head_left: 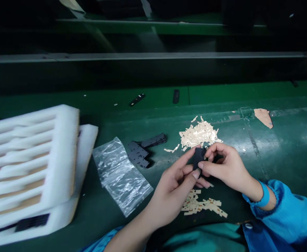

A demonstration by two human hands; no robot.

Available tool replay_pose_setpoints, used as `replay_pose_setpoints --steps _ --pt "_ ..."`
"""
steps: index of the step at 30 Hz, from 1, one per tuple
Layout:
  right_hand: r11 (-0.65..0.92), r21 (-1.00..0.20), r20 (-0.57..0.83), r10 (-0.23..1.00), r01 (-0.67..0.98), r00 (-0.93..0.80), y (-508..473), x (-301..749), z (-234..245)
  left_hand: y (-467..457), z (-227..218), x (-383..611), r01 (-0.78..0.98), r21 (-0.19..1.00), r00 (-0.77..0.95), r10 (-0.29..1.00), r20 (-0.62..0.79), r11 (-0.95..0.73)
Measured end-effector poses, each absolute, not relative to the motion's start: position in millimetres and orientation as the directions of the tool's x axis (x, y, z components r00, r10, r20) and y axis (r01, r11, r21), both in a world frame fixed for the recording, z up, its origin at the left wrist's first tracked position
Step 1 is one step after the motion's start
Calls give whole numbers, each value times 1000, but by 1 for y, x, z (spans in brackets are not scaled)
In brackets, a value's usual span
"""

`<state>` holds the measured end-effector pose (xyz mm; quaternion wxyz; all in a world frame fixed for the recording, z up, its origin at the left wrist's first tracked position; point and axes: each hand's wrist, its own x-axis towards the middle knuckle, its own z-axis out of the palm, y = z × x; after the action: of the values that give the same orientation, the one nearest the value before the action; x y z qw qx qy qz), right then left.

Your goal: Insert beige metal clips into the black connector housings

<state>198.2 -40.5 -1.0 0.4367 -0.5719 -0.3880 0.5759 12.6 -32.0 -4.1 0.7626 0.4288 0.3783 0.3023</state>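
Note:
A thin, dark rectangular plastic plate (198,157) is held up between my hands. My left hand (173,190) is closed around its lower left side, thumb on the front face and fingers behind. From the other side my right hand (223,166) pinches the plate's right edge with thumb and index finger; whether a small part is also in that pinch is hidden. Just beyond the hands lies a heap of small cream-coloured strips (199,134). A second, smaller pile of similar strips (204,205) with brownish marks is nearer my body, partly behind my left hand.
Left of my hands are stacked dark plates (140,154) and a clear plastic bag (124,182). White slotted foam trays (64,161) are piled at the far left. Two dark oblong pieces (137,99) (176,96) lie farther back. A tan scrap (264,117) is at right.

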Motion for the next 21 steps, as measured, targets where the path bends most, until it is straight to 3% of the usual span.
replay_pose_setpoints --steps 6,12,21 --pt "-311 -941 -315 949 -134 12 -37 204 0 -33 -6 11 -217 887 568 791 -226 409" --pt "-363 -915 -367 930 -173 -10 -34 208 -2 -31 -3 12 -212 862 576 771 -271 461" --pt "-302 -947 -304 953 -111 -1 -37 206 -2 -32 -3 12 -193 869 597 757 -264 456"
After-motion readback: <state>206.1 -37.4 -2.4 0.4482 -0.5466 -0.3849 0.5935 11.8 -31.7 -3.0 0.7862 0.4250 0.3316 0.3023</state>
